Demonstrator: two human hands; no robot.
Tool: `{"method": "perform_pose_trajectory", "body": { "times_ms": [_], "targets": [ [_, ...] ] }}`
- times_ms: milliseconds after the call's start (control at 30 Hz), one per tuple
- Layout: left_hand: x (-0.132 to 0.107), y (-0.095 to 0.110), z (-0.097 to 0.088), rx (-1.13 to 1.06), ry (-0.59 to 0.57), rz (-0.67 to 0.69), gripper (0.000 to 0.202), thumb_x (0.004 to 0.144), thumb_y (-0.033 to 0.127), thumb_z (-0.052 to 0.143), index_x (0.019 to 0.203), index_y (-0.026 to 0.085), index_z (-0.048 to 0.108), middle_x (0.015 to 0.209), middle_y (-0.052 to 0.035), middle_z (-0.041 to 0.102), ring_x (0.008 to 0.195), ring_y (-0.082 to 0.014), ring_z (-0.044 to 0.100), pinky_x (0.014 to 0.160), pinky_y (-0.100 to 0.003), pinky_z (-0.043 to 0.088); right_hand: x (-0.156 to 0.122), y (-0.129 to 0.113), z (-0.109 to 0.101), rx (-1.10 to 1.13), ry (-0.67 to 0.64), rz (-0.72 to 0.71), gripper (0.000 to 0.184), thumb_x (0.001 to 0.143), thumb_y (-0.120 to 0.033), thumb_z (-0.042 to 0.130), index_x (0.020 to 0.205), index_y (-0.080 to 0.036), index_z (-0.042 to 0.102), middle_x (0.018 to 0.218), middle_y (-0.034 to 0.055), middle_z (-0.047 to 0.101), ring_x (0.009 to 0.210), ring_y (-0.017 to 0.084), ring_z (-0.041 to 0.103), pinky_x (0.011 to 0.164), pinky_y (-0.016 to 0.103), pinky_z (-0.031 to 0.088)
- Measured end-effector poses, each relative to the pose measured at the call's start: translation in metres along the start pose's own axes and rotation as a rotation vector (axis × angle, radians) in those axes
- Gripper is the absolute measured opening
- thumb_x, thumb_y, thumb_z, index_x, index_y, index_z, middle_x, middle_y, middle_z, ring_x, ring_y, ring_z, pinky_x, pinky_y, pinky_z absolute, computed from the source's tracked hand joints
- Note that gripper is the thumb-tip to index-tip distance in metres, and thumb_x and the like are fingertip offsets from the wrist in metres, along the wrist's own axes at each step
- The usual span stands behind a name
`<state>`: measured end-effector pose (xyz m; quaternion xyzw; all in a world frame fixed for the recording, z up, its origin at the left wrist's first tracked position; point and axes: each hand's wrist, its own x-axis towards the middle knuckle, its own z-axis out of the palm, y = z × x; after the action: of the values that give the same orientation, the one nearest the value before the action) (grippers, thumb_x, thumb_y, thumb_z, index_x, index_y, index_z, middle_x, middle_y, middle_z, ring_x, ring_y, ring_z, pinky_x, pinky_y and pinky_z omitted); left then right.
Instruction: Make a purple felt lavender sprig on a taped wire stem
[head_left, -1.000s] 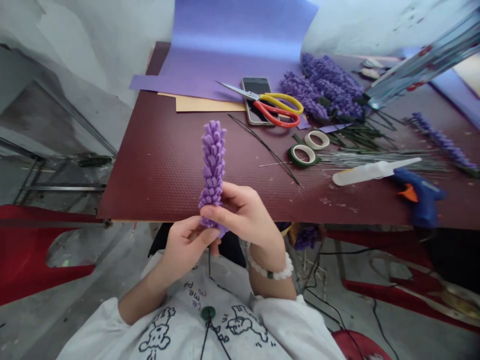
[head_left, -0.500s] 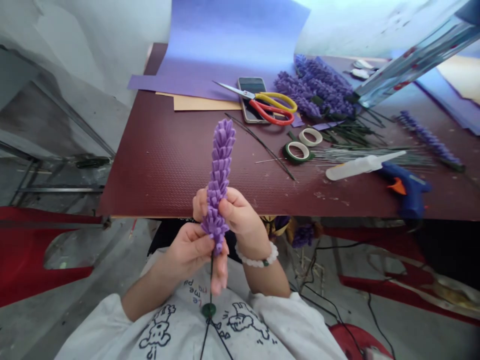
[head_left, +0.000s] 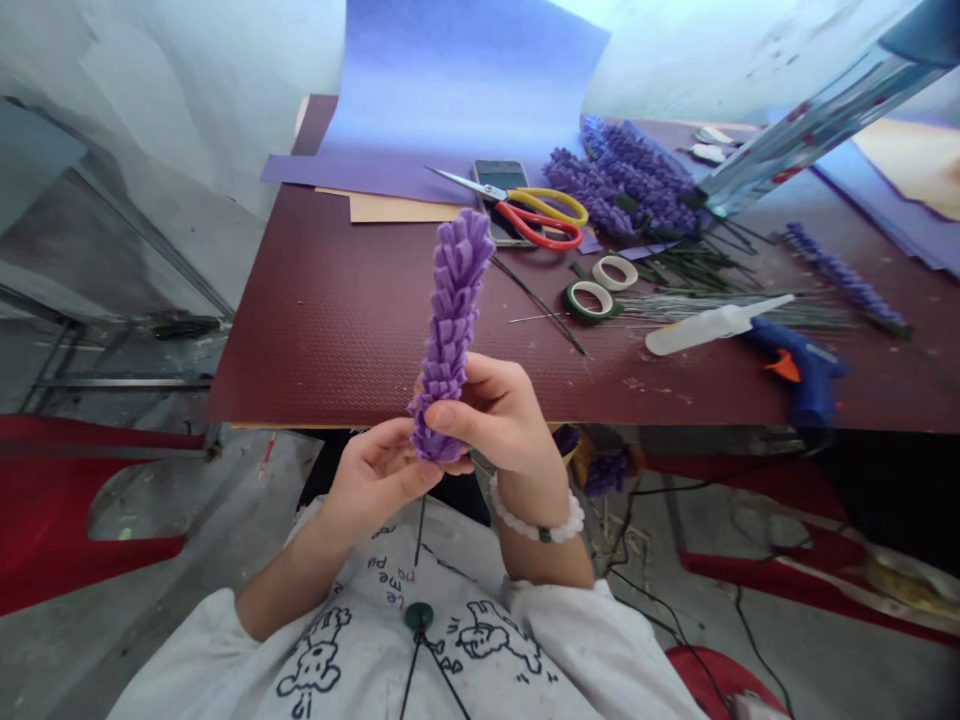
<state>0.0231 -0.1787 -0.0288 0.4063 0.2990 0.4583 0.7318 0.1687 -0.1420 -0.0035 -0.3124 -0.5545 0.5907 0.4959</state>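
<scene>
Two hands are in play, one left hand (head_left: 375, 475) and one right hand (head_left: 495, 415), and just one felt lavender spike (head_left: 452, 335) is counted between them! One bead bracelet (head_left: 536, 525) is spotted, then one pair of scissors (head_left: 525, 215), one phone (head_left: 499, 175) and two rolls of green tape (head_left: 590, 300) are called on the table (head_left: 322, 320)! One glue gun (head_left: 799, 365) is logged, one white glue bottle (head_left: 712, 325) too, one more lavender spike (head_left: 840, 275) is marked off alone, and the heaped spikes (head_left: 622, 190) cannot be counted from here
</scene>
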Motion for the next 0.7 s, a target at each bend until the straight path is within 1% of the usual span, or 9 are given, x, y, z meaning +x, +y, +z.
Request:
{"method": "perform_pose_trajectory", "body": {
  "times_ms": [100, 200, 300, 367, 400, 433, 533, 600, 700],
  "targets": [
    [0.005, -0.002, -0.003, -0.148, 0.032, -0.049, 0.034, 0.063, 0.027, 0.083, 0.09, 0.017, 0.064, 0.075, 0.0009, 0.071, 0.064, -0.0101, 0.067, 0.066, -0.022, 0.056, 0.001, -0.002, 0.004, 0.016, 0.039, -0.019, 0.021, 0.076, -0.039, 0.071, 0.075, -0.02, 0.062, 0.064, -0.0019, 0.058, 0.05, 0.008, 0.048, 0.04, 0.021, 0.041],
    [0.007, -0.001, -0.006, -0.175, 0.083, -0.049, 0.04, 0.058, 0.018, 0.085, 0.091, 0.017, 0.064, 0.07, 0.0039, 0.066, 0.062, -0.006, 0.061, 0.06, -0.015, 0.05, 0.0, -0.004, 0.007, 0.035, 0.058, -0.047, 0.019, 0.077, -0.037, 0.071, 0.075, -0.021, 0.062, 0.064, -0.0021, 0.059, 0.053, 0.009, 0.051, 0.044, 0.022, 0.045],
    [0.008, 0.001, -0.009, -0.175, 0.032, -0.11, 0.038, 0.059, 0.02, 0.085, 0.091, 0.017, 0.065, 0.066, 0.0045, 0.061, 0.058, -0.0045, 0.055, 0.055, -0.014, 0.046, -0.001, -0.004, 0.008, 0.062, 0.064, -0.076, 0.014, 0.078, -0.032, 0.071, 0.078, -0.021, 0.063, 0.068, -0.0029, 0.061, 0.057, 0.008, 0.054, 0.05, 0.021, 0.048],
    [0.007, 0.0, -0.008, -0.139, 0.041, -0.104, 0.03, 0.062, 0.023, 0.083, 0.086, 0.017, 0.066, 0.065, 0.0043, 0.059, 0.057, -0.0044, 0.054, 0.056, -0.015, 0.046, -0.002, -0.003, 0.008, 0.053, 0.083, -0.105, 0.012, 0.079, -0.031, 0.071, 0.08, -0.021, 0.063, 0.07, -0.0032, 0.062, 0.059, 0.008, 0.055, 0.053, 0.021, 0.048],
    [0.006, -0.001, -0.007, -0.092, 0.084, -0.039, 0.025, 0.063, 0.023, 0.082, 0.081, 0.018, 0.066, 0.067, 0.0039, 0.059, 0.059, -0.0047, 0.054, 0.058, -0.016, 0.047, -0.002, -0.003, 0.009, 0.032, 0.106, -0.122, 0.012, 0.079, -0.03, 0.07, 0.081, -0.021, 0.063, 0.071, -0.003, 0.062, 0.06, 0.008, 0.055, 0.054, 0.021, 0.048],
    [0.005, -0.002, -0.006, -0.012, 0.149, 0.078, 0.019, 0.065, 0.022, 0.081, 0.077, 0.018, 0.066, 0.07, 0.0035, 0.059, 0.063, -0.0054, 0.055, 0.062, -0.017, 0.048, -0.003, -0.002, 0.009, -0.002, 0.141, -0.139, 0.011, 0.08, -0.03, 0.07, 0.081, -0.021, 0.063, 0.072, -0.0028, 0.062, 0.062, 0.008, 0.055, 0.055, 0.021, 0.048],
    [0.001, -0.007, -0.005, 0.377, 0.353, 0.58, 0.016, 0.069, 0.011, 0.075, 0.076, 0.022, 0.067, 0.083, 0.0027, 0.06, 0.078, -0.0084, 0.058, 0.076, -0.023, 0.05, -0.006, 0.001, 0.013, -0.15, 0.257, -0.181, 0.007, 0.081, -0.026, 0.068, 0.082, -0.022, 0.062, 0.075, -0.0027, 0.061, 0.065, 0.008, 0.054, 0.059, 0.022, 0.047],
    [0.0, -0.009, -0.008, 0.641, 0.374, 0.84, 0.022, 0.072, 0.008, 0.072, 0.085, 0.025, 0.068, 0.091, 0.0015, 0.062, 0.086, -0.0117, 0.059, 0.082, -0.029, 0.05, -0.009, 0.003, 0.015, -0.245, 0.309, -0.235, 0.005, 0.082, -0.022, 0.066, 0.082, -0.023, 0.062, 0.076, -0.0026, 0.06, 0.068, 0.009, 0.055, 0.062, 0.024, 0.047],
    [0.002, -0.01, -0.014, 0.848, 0.306, 1.005, 0.029, 0.075, 0.008, 0.068, 0.097, 0.025, 0.066, 0.101, -0.0015, 0.066, 0.094, -0.0153, 0.06, 0.083, -0.033, 0.052, -0.011, 0.008, 0.017, -0.327, 0.321, -0.357, 0.009, 0.081, -0.015, 0.066, 0.083, -0.023, 0.063, 0.08, -0.0015, 0.061, 0.073, 0.012, 0.057, 0.066, 0.027, 0.048]
  ]
}}
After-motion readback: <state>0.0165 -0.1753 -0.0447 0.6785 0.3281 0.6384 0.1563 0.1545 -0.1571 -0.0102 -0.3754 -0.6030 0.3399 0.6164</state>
